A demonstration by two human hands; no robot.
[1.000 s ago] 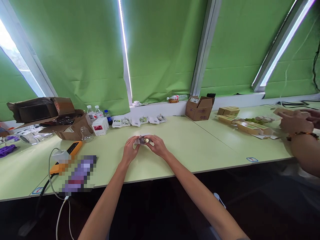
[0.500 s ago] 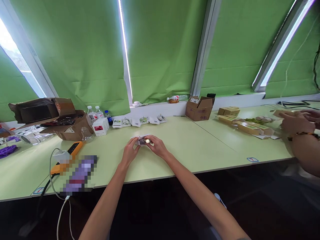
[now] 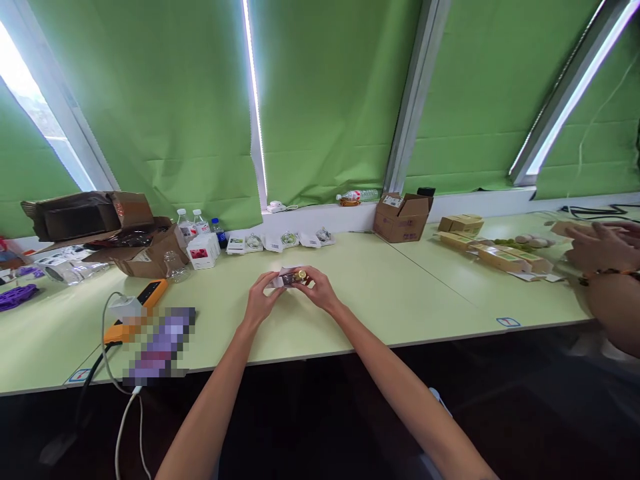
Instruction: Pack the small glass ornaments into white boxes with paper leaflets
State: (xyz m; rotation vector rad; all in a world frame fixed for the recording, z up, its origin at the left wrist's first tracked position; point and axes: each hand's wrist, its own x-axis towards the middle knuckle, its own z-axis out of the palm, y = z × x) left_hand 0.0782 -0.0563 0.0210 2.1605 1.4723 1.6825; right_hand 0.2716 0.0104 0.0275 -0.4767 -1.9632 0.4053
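Observation:
My left hand [image 3: 260, 300] is closed, thumb and fingers pinching a small white box [image 3: 278, 281] just above the table. My right hand [image 3: 320, 291] is closed on a small dark item with a round gold end [image 3: 301, 275], which sits at the box's right side. How far the item lies inside the box I cannot tell, since my fingers cover part of both. Behind my hands, along the back of the table, is a row of small white packages [image 3: 281, 242] with round pieces on or beside them.
To the left are an opened cardboard box [image 3: 155, 257], a white carton [image 3: 203, 252], an orange power strip [image 3: 153, 293] and a cabled phone [image 3: 163, 343]. A brown box [image 3: 403, 219] stands back right. Far right, a co-worker's hands [image 3: 605, 250] work near yellow cartons [image 3: 505, 259].
The gold end has risen slightly and tilted upward between my hands, and more of the white box shows. My right hand has shifted a little. The co-worker's fingers have moved.

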